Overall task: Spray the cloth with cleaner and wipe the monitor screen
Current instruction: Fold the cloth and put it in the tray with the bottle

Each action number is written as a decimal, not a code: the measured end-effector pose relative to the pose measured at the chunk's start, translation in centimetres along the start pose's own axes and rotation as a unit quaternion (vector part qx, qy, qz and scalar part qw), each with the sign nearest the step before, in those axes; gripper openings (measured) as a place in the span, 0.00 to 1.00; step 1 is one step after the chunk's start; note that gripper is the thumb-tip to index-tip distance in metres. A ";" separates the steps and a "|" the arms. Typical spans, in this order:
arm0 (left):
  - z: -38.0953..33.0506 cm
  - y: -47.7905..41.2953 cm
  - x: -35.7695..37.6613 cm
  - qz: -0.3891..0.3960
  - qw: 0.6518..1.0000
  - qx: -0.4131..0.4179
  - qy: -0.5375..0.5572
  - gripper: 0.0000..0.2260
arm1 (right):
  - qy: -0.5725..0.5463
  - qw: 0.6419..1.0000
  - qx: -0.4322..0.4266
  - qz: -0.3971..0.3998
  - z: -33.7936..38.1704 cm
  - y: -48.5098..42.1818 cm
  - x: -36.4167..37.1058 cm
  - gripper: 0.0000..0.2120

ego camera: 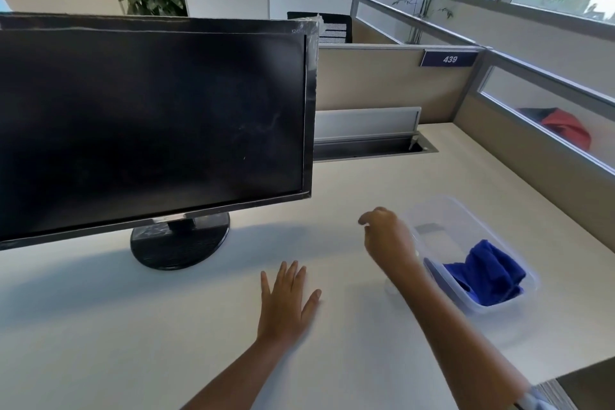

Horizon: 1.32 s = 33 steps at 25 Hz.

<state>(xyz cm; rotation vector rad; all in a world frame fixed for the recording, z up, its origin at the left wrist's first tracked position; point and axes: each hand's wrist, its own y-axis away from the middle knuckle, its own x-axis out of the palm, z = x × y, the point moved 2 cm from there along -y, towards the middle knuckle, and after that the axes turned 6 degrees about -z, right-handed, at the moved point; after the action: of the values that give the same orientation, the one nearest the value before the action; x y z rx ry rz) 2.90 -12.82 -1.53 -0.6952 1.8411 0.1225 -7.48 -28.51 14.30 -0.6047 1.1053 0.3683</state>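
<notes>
The left hand is lying flat on the white desk at lower centre of the frame, fingers spread and its grip apart on nothing. The right hand is hanging just right of centre beside the near rim of a clear plastic container, fingers loosely curled, its grip apart and empty. The blue cloth is lying crumpled inside that container at lower right, while the black monitor is standing dark across the left half on its round base.
</notes>
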 end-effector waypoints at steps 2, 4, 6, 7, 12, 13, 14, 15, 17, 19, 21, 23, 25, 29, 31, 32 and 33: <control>0.0 0.0 0.1 0.003 1.000 -0.005 0.002 0.27 | -0.058 0.997 0.012 -0.050 -1.5 0.3 -2.5 0.12; 0.0 0.0 0.1 0.005 1.000 -0.009 0.006 0.27 | -0.076 0.994 0.031 -0.065 -3.4 1.0 -4.2 0.11; -0.1 0.0 0.1 0.005 1.000 -0.009 0.006 0.27 | -0.069 0.994 0.054 -0.057 -5.3 1.8 -4.9 0.10; -0.1 0.0 0.1 0.005 1.000 -0.008 0.003 0.27 | -0.070 0.994 0.060 -0.054 -6.0 2.2 -5.0 0.10; -0.2 0.0 -0.1 -0.003 1.000 0.000 0.001 0.27 | -0.109 0.987 0.100 -0.066 -7.4 4.0 -4.5 0.12; -0.2 0.1 -0.1 -0.004 1.000 0.002 0.001 0.27 | -0.118 0.984 0.105 -0.078 -7.5 4.2 -4.4 0.12; -0.2 0.0 -0.1 -0.006 1.000 0.003 0.002 0.26 | -0.125 0.982 0.109 -0.089 -7.6 4.3 -4.4 0.11; -0.2 0.0 -0.1 -0.010 1.000 0.004 0.004 0.26 | -0.128 0.981 0.110 -0.097 -7.7 4.4 -4.4 0.11; -0.2 0.0 -0.1 -0.012 1.000 0.005 0.004 0.26 | -0.129 0.981 0.107 -0.100 -7.9 4.6 -4.4 0.11; -0.1 0.0 0.0 -0.011 1.000 0.007 0.000 0.26 | -0.132 0.981 0.099 -0.099 -8.0 4.9 -4.1 0.11; -0.1 0.1 0.0 -0.012 1.000 0.007 -0.003 0.26 | -0.139 0.981 0.088 -0.105 -8.0 5.3 -3.5 0.11; -0.1 0.0 0.0 -0.019 1.000 0.009 -0.001 0.26 | -0.148 0.980 0.076 -0.110 -8.2 5.7 -2.6 0.11; -0.1 0.0 0.1 -0.021 1.000 0.010 0.000 0.26 | -0.156 0.978 0.075 -0.117 -8.5 6.2 -1.5 0.10; -0.1 0.0 0.0 -0.016 1.000 0.009 -0.003 0.26 | -0.179 0.965 0.075 -0.175 -8.7 6.9 -0.2 0.09; -0.2 0.0 0.0 -0.012 1.000 0.008 -0.003 0.26 | -0.197 0.956 0.071 -0.203 -8.7 7.2 0.4 0.09; -0.2 0.1 0.0 -0.009 1.000 0.007 -0.002 0.26 | -0.209 0.952 0.072 -0.213 -8.6 7.3 0.7 0.09; -0.2 0.1 0.0 -0.007 1.000 0.007 -0.001 0.26 | -0.224 0.947 0.078 -0.217 -8.6 7.5 0.9 0.09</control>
<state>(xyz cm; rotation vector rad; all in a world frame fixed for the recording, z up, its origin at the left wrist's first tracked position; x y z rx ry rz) 2.67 -12.82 -1.49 -0.6982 1.8342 0.1015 -17.48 -28.02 8.73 -0.5704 0.5368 0.0265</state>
